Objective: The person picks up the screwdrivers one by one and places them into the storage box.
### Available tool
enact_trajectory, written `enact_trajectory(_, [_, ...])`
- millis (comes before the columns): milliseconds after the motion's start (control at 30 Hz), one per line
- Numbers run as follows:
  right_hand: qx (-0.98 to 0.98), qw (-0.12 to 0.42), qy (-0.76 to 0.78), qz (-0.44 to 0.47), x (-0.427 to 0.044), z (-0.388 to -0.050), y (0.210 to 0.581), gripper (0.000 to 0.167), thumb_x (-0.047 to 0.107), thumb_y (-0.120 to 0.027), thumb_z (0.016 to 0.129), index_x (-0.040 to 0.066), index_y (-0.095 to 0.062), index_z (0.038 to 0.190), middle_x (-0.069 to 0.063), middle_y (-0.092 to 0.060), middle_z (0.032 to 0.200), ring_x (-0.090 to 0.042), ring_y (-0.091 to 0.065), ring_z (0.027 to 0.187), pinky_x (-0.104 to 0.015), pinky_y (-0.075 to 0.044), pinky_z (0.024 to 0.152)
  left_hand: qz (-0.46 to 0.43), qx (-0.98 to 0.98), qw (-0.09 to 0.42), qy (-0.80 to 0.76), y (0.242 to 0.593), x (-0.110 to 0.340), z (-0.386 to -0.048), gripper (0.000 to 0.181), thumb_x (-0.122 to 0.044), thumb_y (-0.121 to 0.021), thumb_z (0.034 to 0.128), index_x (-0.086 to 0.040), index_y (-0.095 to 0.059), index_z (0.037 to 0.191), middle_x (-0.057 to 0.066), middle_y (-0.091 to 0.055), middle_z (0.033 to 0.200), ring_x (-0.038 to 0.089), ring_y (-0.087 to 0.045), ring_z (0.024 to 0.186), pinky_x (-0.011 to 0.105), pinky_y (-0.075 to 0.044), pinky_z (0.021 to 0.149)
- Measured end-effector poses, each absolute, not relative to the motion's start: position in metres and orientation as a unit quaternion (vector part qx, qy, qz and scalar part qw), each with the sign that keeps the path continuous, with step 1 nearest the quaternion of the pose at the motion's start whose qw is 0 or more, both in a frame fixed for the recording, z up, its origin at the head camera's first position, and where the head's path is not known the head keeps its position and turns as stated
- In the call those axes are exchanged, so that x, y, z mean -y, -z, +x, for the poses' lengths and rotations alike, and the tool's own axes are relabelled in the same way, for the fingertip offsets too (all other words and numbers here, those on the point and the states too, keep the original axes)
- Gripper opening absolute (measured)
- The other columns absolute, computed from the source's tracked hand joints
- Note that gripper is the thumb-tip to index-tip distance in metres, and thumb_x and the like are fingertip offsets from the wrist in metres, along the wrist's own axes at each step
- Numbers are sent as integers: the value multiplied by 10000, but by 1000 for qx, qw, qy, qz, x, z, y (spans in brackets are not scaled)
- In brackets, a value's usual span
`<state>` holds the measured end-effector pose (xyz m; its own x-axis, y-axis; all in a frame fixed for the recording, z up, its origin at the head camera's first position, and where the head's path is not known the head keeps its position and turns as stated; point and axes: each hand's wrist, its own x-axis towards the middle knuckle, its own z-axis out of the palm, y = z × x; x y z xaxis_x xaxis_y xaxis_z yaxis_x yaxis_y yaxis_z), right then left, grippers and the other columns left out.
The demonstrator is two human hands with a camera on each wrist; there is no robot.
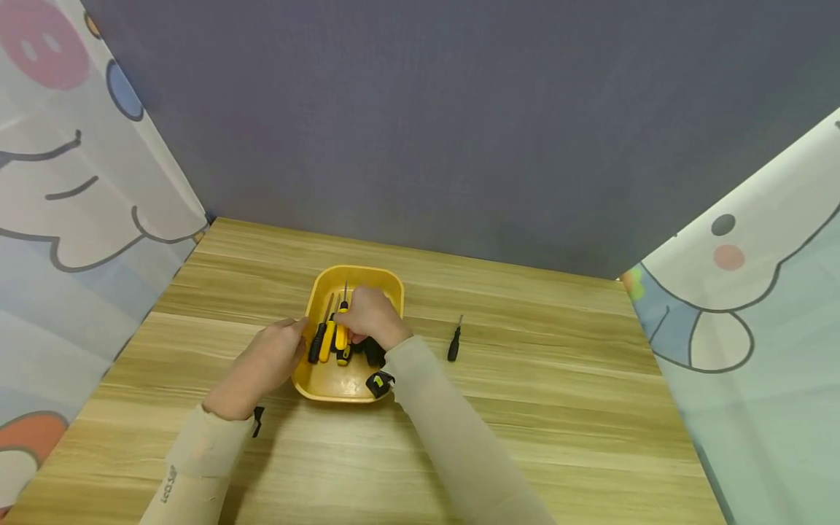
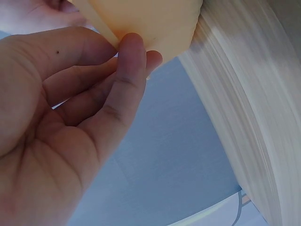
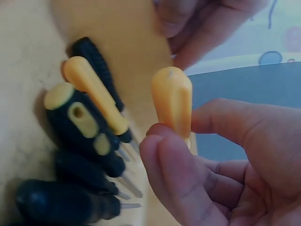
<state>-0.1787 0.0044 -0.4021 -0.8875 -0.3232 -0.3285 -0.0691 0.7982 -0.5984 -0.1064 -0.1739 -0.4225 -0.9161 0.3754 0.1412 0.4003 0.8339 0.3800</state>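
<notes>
My left hand (image 1: 265, 357) pinches the left rim of a yellow plastic tray (image 1: 328, 399); in the left wrist view, thumb and fingers (image 2: 132, 61) meet at the tray's edge (image 2: 164, 23). Over the tray, my right hand (image 1: 372, 317) pinches a yellow-handled screwdriver (image 1: 342, 337) by its handle (image 3: 172, 96). Beside it in the tray lie a black screwdriver (image 1: 317, 343), another yellow screwdriver (image 1: 327, 343) and a stubby black-and-yellow one (image 3: 77, 122). More black-handled screwdrivers (image 3: 66, 201) lie nearby, partly hidden by my right hand in the head view.
A small black screwdriver (image 1: 454, 343) lies on the wooden table (image 1: 558, 394), right of the tray. A dark grey panel (image 1: 420, 131) stands behind the table. Cartoon-printed curtains (image 1: 755, 328) hang on both sides. A black-and-green item (image 1: 379, 383) shows by my right wrist.
</notes>
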Motion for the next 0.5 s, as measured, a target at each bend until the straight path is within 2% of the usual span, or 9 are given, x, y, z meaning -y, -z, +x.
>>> enact_trajectory(200, [-927, 234, 284, -74, 2, -180, 414, 388, 251, -689, 956, 43, -680, 629, -76, -683, 595, -208, -696, 565, -280, -575, 538, -199, 959, 24, 201, 422, 174, -106, 353, 95, -605, 899, 204, -563, 1232, 250, -644, 926, 283, -629, 744, 361, -558, 586])
enact_trajectory(500, [-922, 234, 299, -76, 1, -177, 413, 386, 243, -667, 973, 3, -699, 672, -71, -674, 583, -217, -694, 561, -315, -590, 557, -199, 958, 27, 205, 422, 174, -106, 364, 97, -605, 896, 207, -559, 1240, 259, -644, 942, 292, -633, 759, 367, -563, 596])
